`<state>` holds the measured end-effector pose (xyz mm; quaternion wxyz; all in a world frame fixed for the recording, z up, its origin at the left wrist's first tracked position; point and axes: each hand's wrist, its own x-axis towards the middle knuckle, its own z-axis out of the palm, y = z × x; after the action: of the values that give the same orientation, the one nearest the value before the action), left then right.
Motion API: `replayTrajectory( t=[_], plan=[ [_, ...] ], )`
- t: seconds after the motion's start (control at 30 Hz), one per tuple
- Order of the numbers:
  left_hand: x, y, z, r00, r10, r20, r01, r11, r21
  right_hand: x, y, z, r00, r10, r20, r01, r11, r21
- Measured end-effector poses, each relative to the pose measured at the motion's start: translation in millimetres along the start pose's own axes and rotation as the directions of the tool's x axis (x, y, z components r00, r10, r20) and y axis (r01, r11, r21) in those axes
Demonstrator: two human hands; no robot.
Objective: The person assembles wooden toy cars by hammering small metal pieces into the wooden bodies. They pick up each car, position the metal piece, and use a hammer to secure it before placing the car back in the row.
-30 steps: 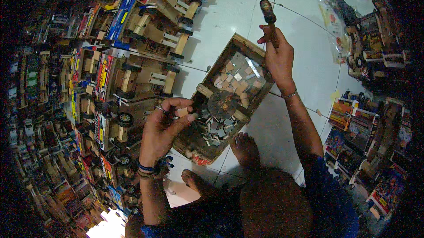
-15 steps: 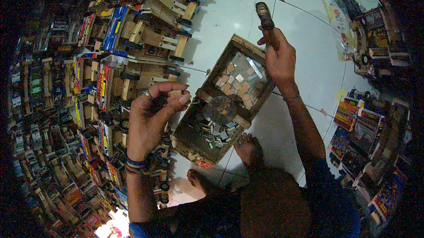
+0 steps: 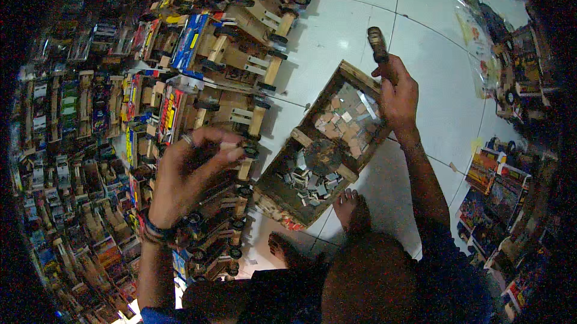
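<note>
My left hand (image 3: 191,174) is raised in front of the toy trucks, thumb and index finger pinched together. Whatever lies between the fingertips is too small and blurred to name. In my right hand (image 3: 401,97), fingers wrap round a dark brown tool with a rounded, banded end (image 3: 377,45) pointing up and away; its kind does not show. That hand is over the far right edge of a wooden box (image 3: 275,160). Tan and grey flat pieces (image 3: 350,121) lie in its far part, small pale and grey bits (image 3: 310,184) in its near part. A dark round block (image 3: 323,156) sits between them.
Rows of wooden toy trucks (image 3: 191,45) are stacked along the left, wheels facing the floor. More colourful toy trucks (image 3: 502,171) stand at right. Clear plastic wrapping (image 3: 466,30) lies at the far right on white tiles (image 3: 336,21). My bare feet are beside the box.
My left hand has moved left and away from the box toward the trucks; the pale strip at its fingertips no longer shows. My right hand still grips the tool. The whole view has shifted slightly.
</note>
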<state>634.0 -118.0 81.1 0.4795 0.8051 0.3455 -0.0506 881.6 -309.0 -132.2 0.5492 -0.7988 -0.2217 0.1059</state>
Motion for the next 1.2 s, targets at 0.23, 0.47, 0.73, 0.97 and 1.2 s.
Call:
replayTrajectory(
  t=[0.23,0.47,0.73,0.97,1.2],
  plan=[
    [-85.0,-32.5,-17.3,0.964,-0.263,-0.048,0.260,0.964,-0.062,-0.9,0.3,-1.0,1.000,-0.001,0.014,0.001,0.999,-0.034],
    [-160.4,-69.0,-35.8,0.907,-0.325,-0.268,0.315,0.946,-0.078,-2.2,4.5,-0.5,0.988,-0.149,0.038,0.153,0.977,-0.145],
    [-172.8,-78.0,-34.8,0.938,-0.184,-0.295,0.156,0.981,-0.117,-0.7,11.8,2.4,0.972,-0.231,0.048,0.236,0.951,-0.198],
    [-144.7,-81.9,-26.8,0.982,-0.170,-0.081,0.141,0.950,-0.280,-2.6,8.8,2.4,0.963,-0.267,0.025,0.264,0.929,-0.259],
    [-105.7,-82.5,-1.4,0.992,-0.096,0.080,0.119,0.922,-0.369,-0.6,10.0,4.7,0.969,-0.239,0.056,0.245,0.931,-0.272]
  ],
)
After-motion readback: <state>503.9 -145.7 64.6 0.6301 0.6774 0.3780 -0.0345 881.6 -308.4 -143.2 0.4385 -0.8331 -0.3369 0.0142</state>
